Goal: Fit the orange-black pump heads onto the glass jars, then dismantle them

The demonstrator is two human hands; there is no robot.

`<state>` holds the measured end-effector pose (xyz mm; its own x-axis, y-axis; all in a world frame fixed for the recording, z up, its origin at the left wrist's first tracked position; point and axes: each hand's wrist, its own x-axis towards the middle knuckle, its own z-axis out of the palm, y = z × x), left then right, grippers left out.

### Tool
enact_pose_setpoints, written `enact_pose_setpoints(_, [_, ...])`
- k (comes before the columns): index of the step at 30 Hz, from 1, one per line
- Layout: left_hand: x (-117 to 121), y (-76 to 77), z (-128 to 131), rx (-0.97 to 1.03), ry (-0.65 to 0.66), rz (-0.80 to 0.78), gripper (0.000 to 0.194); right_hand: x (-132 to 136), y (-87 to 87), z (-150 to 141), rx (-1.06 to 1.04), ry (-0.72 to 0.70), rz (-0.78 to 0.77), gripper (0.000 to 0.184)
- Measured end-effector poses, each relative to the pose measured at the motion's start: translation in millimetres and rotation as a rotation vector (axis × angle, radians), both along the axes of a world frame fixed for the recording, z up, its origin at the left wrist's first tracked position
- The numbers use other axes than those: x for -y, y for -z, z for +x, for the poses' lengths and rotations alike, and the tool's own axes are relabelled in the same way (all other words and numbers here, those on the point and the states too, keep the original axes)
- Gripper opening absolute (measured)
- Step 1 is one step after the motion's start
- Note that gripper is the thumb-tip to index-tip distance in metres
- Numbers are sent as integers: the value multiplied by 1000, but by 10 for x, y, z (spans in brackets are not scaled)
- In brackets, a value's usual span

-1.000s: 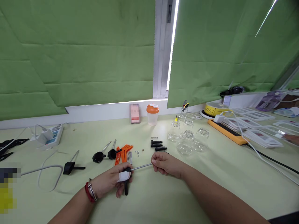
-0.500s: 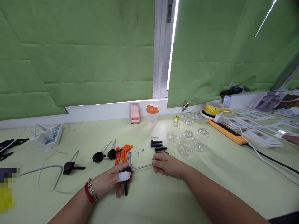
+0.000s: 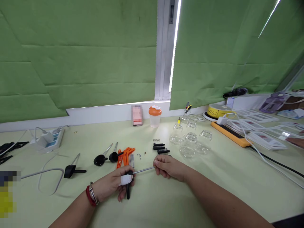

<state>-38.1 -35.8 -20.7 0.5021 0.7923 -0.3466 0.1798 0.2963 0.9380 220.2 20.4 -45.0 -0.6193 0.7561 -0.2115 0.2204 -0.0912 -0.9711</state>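
My left hand point(image 3: 123, 181), a white wrap on its thumb, is closed around a black plastic part point(image 3: 128, 191) whose stem points down toward me. From this part a thin metal rod point(image 3: 143, 170) runs to the right. My right hand point(image 3: 165, 166) pinches the rod's far end between thumb and fingers; the tip is hidden. Just past the left hand lie orange levers point(image 3: 127, 153) and short metal rods point(image 3: 132, 160). Similar black parts with rods point(image 3: 100, 159) rest to the left. Beyond the right hand are black plungers point(image 3: 159, 148) and springs point(image 3: 156, 140).
Clear glass bottles point(image 3: 187, 148) stand at the right, with an orange power strip point(image 3: 230, 134) beyond. An orange-lidded cup point(image 3: 155, 120) is at the back. On the left are a white power strip point(image 3: 57, 139) and a cable point(image 3: 55, 169). Tiny metal pieces point(image 3: 140, 155) lie mid-table.
My right hand has shifted very slightly left along with a small shift of the view. Both hands keep the same hold on the part and its rod.
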Motion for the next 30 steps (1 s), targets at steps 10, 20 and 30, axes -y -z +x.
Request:
enact_pose_setpoints(10, [-2, -1, -2, -3, 3, 1, 37, -11, 17, 13, 37, -22, 16, 20])
enact_pose_setpoints(20, [-2, -9, 1, -14, 16, 1, 37, -1, 0, 4, 69, -29, 47, 28])
enact_pose_setpoints(30, [-10, 17, -11, -22, 11, 6, 36, -2, 7, 18, 16, -12, -18, 19])
